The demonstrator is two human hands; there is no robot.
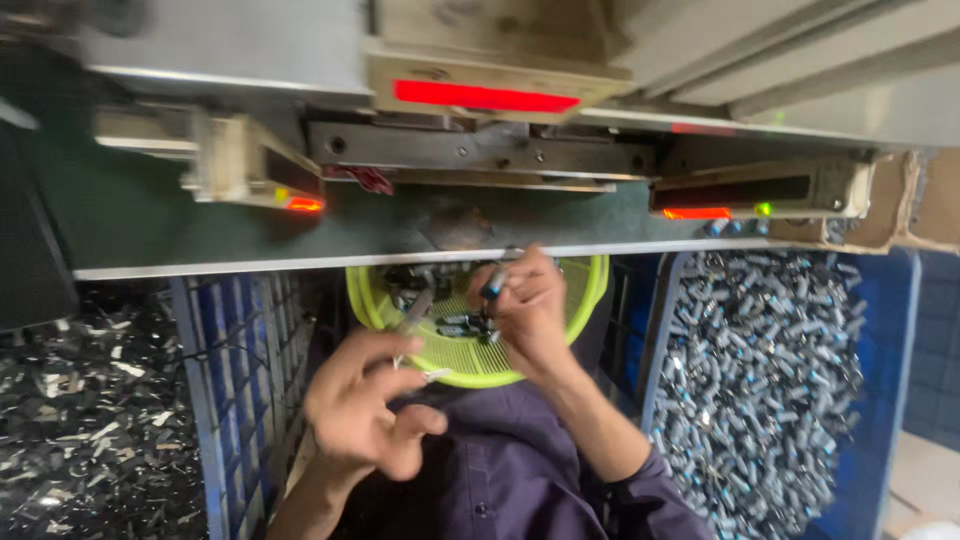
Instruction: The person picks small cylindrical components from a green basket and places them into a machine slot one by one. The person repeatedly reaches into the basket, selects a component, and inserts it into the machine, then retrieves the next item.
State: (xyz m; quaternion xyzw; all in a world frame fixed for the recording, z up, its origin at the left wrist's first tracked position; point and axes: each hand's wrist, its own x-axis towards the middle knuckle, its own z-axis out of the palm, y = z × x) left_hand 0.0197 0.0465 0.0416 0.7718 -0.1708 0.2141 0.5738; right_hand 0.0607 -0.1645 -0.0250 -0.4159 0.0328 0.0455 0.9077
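You are seated at a small factory or workshop station: a grey metal machine (480, 150) with glowing red indicator lights (485, 97) spans the green worktop (150, 220), a blue crate (890, 330) brims with small metal cylinders (760, 380), and metal scrap (80, 420) litters the left.

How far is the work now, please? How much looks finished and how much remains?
Looks done: the blue crate at the right is heaped with small silvery cylinders. In hand: the right hand holds one small blue-tipped cylinder above the yellow-green basket; the left hand pinches a thin metal piece. Left: several dark pieces lie in the basket.
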